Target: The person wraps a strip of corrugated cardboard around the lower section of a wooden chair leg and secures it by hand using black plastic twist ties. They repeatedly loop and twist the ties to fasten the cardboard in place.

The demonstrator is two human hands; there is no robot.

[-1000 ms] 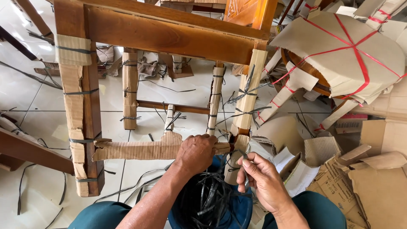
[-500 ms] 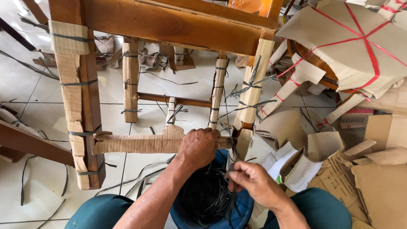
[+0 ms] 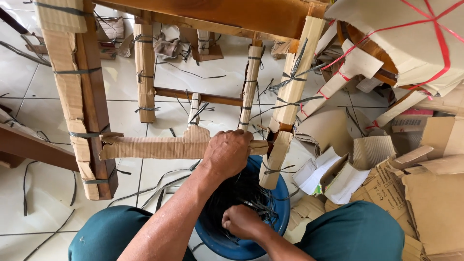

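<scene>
Now left hand (image 3: 228, 153) grips cardboard-wrapped rung (image 3: 159, 146); right hand (image 3: 241, 221) fisted in strap bucket (image 3: 280, 217).

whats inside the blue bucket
The blue bucket holds a tangle of black straps. The right hand is closed among them. What lies beneath the straps is covered.

Loose cardboard scraps (image 3: 425, 174) heaped at right of frame. Upper right: cardboard-wrapped bundle (image 3: 411, 38) tied with red strapping. White floor tiles (image 3: 43, 116) at left, strewn with black strap offcuts (image 3: 24, 188). Crumpled rag (image 3: 166, 48) at top centre.
</scene>
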